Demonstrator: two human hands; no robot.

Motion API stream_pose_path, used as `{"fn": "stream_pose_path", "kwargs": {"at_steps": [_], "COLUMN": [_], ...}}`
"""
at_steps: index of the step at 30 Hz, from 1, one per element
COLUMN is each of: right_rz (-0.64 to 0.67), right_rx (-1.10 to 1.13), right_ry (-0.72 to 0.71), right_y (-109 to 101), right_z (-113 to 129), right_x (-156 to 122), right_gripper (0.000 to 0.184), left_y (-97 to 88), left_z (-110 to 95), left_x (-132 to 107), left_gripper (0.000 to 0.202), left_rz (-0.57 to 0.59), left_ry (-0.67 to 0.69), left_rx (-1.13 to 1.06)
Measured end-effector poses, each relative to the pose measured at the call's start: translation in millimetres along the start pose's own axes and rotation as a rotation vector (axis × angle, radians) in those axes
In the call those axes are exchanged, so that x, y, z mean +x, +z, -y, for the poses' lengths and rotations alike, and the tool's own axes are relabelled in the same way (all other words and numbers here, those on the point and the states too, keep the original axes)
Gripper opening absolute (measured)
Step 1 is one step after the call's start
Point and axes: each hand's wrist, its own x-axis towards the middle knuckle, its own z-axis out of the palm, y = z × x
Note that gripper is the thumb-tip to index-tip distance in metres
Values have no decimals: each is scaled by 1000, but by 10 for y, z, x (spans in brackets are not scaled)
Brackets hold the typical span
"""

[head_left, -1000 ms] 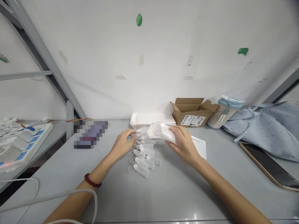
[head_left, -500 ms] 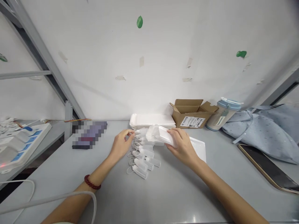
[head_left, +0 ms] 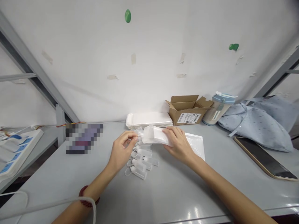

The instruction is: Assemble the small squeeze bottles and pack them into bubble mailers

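My right hand point(head_left: 177, 144) is closed around a clear plastic bag point(head_left: 153, 136) of small bottles, held just above the grey table point(head_left: 163, 193). At the bag's open left end my left hand point(head_left: 121, 149) pinches a small translucent bottle point(head_left: 138, 134) with thumb and fingers. Below both hands lies a row of several small translucent bottles point(head_left: 141, 158) with looped caps, side by side on the table.
A stack of white trays point(head_left: 148, 119) stands at the back, another white tray point(head_left: 197, 143) under my right wrist. Further right are a cardboard box point(head_left: 185, 110), a lidded cup point(head_left: 218, 107), blue cloth point(head_left: 259, 123) and a tablet point(head_left: 263, 157). A power strip point(head_left: 16, 149) lies left.
The view has shifted slightly; both hands stay at the bag's mouth. My left fingers have closed more tightly on the bottle at the bag's opening.
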Motion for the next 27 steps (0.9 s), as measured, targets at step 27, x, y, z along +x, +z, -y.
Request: {"fn": "stream_pose_path", "kwargs": {"at_steps": [27], "right_rz": [-135], "right_rx": [-53], "right_ry": [18], "right_y": [-64], "right_z": [-122], "right_x": [21], "right_gripper": [38], "left_y": [-177], "left_z": [141], "left_x": [160], "left_gripper": [25], "left_rz": [184], "left_ry": [-167], "left_rx": [445]}}
